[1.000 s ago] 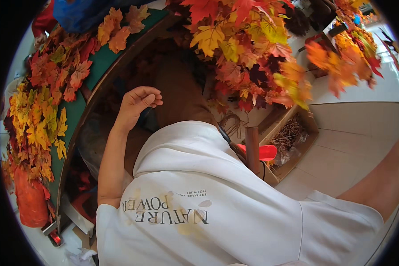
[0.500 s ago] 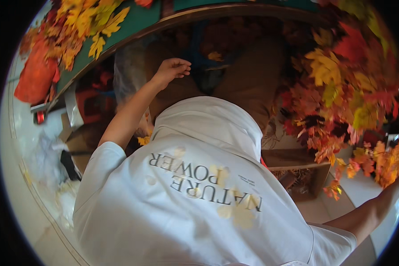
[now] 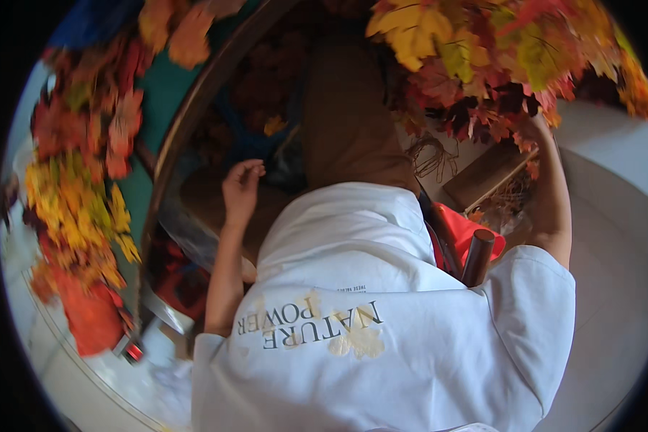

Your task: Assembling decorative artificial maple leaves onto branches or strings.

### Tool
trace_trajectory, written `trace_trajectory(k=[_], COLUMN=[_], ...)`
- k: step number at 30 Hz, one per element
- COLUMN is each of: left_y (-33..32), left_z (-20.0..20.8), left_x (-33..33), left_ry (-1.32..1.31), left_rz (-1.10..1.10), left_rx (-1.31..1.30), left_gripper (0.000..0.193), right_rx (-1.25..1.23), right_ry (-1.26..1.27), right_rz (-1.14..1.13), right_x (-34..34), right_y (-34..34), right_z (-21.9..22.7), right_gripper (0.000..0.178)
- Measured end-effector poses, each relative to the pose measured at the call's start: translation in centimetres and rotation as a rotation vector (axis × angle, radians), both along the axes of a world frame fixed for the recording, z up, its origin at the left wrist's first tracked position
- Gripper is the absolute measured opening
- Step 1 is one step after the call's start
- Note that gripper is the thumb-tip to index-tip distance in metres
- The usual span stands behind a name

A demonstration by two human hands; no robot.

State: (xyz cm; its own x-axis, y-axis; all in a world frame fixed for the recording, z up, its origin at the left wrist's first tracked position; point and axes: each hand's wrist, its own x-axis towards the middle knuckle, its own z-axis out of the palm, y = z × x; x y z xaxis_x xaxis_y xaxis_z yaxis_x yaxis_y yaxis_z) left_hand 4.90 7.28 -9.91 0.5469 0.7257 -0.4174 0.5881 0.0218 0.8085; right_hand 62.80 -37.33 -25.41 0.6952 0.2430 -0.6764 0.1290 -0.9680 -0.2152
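My left hand [image 3: 242, 187] is raised over my lap, its fingers curled in and nothing showing in them. At the upper right, my right hand [image 3: 536, 129] reaches up to the underside of a big bunch of artificial maple leaves [image 3: 475, 65], yellow, red, orange and dark purple. The leaves cover its fingers, so whether they grip a stem is hidden.
A green table [image 3: 162, 93] with a brown rim curves along the left, bearing leaf bunches [image 3: 79, 194] and a red-orange bag [image 3: 86, 309]. Right of my lap are a brown box [image 3: 486, 176], thin brown wire or twigs [image 3: 430, 158] and a round-ended chair arm [image 3: 479, 252].
The view has turned, so table and leaves sit further round to the left. My right hand has come in from the far right rim to beneath the leaf bunch. My left hand stays curled.
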Motion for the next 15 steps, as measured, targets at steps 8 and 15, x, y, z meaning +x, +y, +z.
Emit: trace_trajectory(k=[8,15], left_y=[-5.6,-9.1], left_z=[5.9,-2.4], left_x=[23.5,32.4], left_ry=[-0.483,-0.39], left_rz=[-1.293,-1.46], left_rx=[0.651,0.625], left_gripper=[0.023,0.021], right_rx=[-0.287,-0.138], right_ry=[0.99,0.64], right_rz=[-0.096,-0.273], right_x=[-11.4,-15.8], right_y=[-4.8,9.7], right_z=[-1.1,-13.5], right_gripper=[0.037,0.048])
